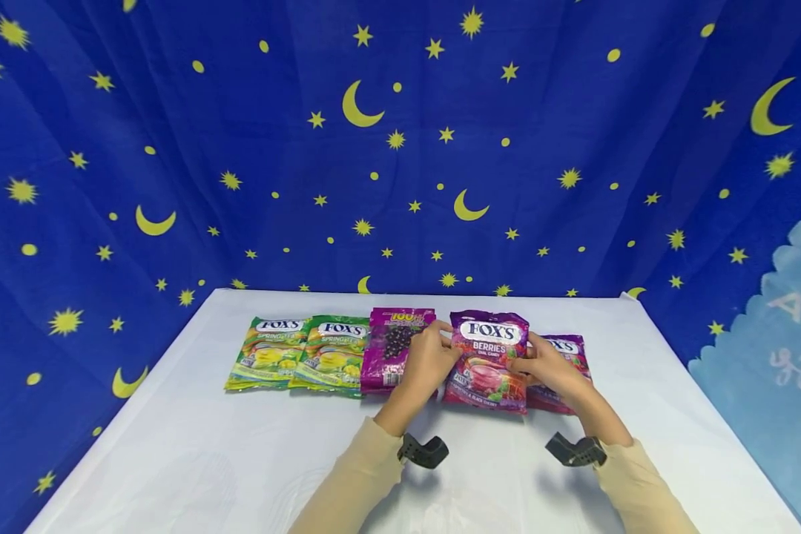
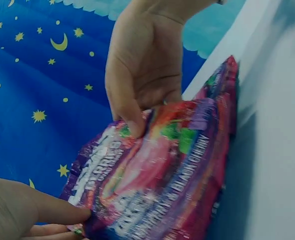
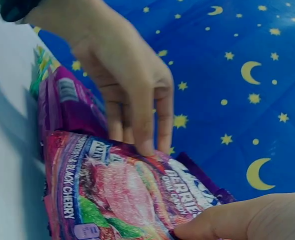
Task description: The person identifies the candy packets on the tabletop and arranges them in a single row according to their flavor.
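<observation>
Squarely between both hands' grip: berries bag point(image 1: 486, 363)

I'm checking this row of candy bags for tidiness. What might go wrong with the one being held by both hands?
The Berries bag is pinched only at its side edges by the left hand and right hand, so it may slip or sag. It overlaps a second berry bag and sits close to the purple bag; shifting it might nudge either out of line.

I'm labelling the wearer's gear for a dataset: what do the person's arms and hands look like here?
Both arms wear long beige sleeves to the wrist. A small black angular camera mount sits at the left wrist, with a matching one at the right. The left hand and right hand are bare: no gloves or rings visible.
</observation>
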The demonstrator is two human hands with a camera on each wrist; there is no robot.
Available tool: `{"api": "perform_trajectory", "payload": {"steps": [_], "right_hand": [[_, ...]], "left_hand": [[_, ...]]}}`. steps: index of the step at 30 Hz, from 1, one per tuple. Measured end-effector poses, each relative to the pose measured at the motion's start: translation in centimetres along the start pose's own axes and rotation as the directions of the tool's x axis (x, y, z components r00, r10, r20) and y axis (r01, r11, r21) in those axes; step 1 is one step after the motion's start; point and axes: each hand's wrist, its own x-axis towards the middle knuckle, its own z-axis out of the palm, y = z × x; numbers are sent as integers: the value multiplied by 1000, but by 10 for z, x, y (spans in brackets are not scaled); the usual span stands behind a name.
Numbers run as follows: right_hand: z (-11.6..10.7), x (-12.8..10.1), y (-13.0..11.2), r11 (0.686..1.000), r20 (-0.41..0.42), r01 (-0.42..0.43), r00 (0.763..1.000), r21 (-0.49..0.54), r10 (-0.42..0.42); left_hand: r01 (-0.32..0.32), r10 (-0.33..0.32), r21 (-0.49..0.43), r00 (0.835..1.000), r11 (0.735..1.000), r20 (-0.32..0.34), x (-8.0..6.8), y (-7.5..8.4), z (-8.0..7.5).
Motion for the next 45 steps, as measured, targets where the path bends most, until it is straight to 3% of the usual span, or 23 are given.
{"api": "perform_trajectory", "payload": {"steps": [7, 15, 23, 27, 31, 38, 45], "right_hand": [[7, 16, 4, 1000, -39, 7, 999, 1, -7], [16, 32, 12, 1000, -44, 25, 999, 5, -25], [19, 41, 16, 997, -56, 40, 997, -60, -43], [21, 45, 16, 987, -81, 33, 996, -154, -46], [23, 50, 16, 969, -104, 20, 994, -245, -46], [29, 53, 10, 923, -135, 24, 988, -384, -81], [36, 51, 3, 884, -178, -22, 981, -468, -70]], "left_hand": [[5, -7, 239, 1000, 971, 9, 17, 8, 5], [-21, 19, 410, 1000, 912, 10, 16, 8, 10], [0, 1, 569, 1000, 823, -1, 20, 13, 21], [7, -6, 650, 1000, 760, -3, 22, 14, 27], [4, -2, 702, 1000, 712, -3, 22, 11, 32], [13, -25, 721, 1000, 693, 6, 21, 7, 36], [12, -12, 757, 1000, 653, -5, 19, 7, 41]]}}
